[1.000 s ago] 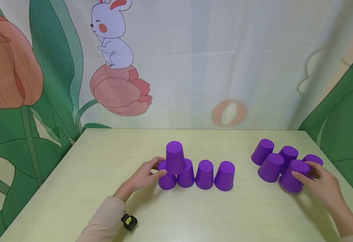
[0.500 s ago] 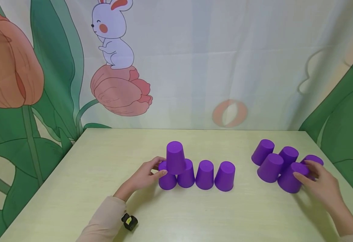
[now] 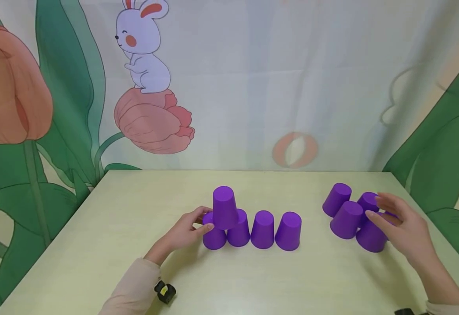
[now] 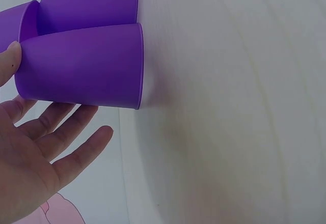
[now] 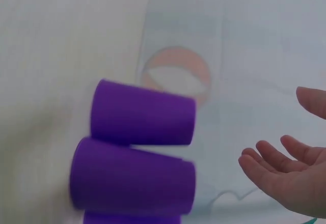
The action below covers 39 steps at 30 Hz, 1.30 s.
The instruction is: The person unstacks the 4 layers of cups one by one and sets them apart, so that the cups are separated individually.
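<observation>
My left hand [image 3: 187, 229] is at the leftmost purple cup [image 3: 215, 238] of an upside-down row, thumb on the near side and fingers on the far side. In the left wrist view the thumb tip lies at the upper end of that cup [image 4: 81, 66] and several fingers rest along its other side. Another purple cup [image 3: 224, 208] stands upside down across the two leftmost cups. My right hand [image 3: 404, 227], fingers parted and holding nothing, hovers over the right-hand group, partly hiding its nearest purple cup [image 3: 371, 236]. In the right wrist view its fingers are apart from the cups [image 5: 132, 178].
Two more upside-down purple cups, one inner [image 3: 262, 229] and one at the row's right end [image 3: 288, 232], stand side by side. The right group also has cups at the back [image 3: 337, 200] and front left [image 3: 346, 220]. A printed curtain [image 3: 229, 87] hangs behind the table [image 3: 253, 280].
My right hand has let go of the nearest cup in the right group and risen up and left over the cups. My left hand and the stacked cup keep their places.
</observation>
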Each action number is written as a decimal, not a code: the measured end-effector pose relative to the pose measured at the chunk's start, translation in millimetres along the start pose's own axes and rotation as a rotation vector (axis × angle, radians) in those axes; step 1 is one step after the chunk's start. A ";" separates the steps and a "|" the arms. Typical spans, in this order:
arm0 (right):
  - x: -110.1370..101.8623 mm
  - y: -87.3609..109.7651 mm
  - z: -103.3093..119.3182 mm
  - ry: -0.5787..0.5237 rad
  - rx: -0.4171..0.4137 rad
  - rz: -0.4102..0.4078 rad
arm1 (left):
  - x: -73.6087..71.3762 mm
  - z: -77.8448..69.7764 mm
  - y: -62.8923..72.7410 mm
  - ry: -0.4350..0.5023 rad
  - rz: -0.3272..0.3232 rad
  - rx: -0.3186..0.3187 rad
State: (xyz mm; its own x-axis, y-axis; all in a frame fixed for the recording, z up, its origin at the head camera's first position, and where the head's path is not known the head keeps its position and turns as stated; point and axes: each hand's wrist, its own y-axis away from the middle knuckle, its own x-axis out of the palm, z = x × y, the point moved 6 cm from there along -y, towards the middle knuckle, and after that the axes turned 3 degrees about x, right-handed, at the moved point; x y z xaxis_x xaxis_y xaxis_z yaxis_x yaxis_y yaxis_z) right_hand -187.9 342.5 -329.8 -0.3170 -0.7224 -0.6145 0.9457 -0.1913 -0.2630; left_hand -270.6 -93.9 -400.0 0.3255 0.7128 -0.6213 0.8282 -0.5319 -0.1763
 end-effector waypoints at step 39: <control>113.2 -23.1 123.5 -0.326 -0.212 0.358 | -1.1 2.2 1.7 -0.009 0.002 -0.013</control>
State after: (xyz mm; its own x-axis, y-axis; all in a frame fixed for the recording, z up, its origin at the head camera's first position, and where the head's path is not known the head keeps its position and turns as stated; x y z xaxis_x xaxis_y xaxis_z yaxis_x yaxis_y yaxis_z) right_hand -236.7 183.2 -301.5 0.0937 -0.8935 -0.4391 0.9445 0.2192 -0.2445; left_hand -270.5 -96.5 -401.3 0.3237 0.7075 -0.6282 0.8334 -0.5276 -0.1648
